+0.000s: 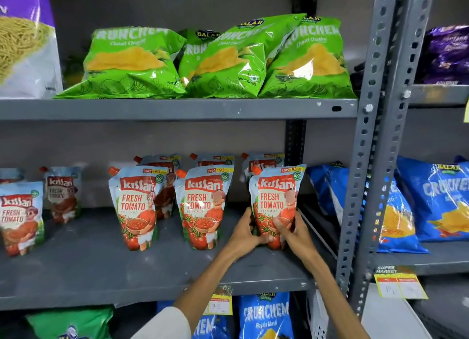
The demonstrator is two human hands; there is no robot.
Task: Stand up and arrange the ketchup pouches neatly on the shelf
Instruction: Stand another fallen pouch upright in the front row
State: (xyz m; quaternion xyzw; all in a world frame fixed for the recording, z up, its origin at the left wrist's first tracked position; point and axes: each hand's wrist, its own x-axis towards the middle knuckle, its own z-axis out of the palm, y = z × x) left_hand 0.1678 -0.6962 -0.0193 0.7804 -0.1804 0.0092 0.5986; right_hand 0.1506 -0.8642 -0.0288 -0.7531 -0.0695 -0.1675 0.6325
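Several Kissan tomato ketchup pouches stand upright on the grey middle shelf (88,270). The rightmost front pouch (276,196) is held low down by both hands: my left hand (245,230) grips its left edge, my right hand (291,233) wraps its right side with the thumb across the front. Two more front pouches stand to its left, one in the middle (203,206) and one further left (135,206), each with another pouch behind. At the far left stand a front pouch (20,216) and a back one (63,194).
Green chip bags (132,64) fill the shelf above. Blue chip bags (431,201) sit on the neighbouring rack to the right, beyond the perforated grey upright (365,161). Yellow price tags (220,302) hang on the shelf's front edge. More bags lie on the shelf below.
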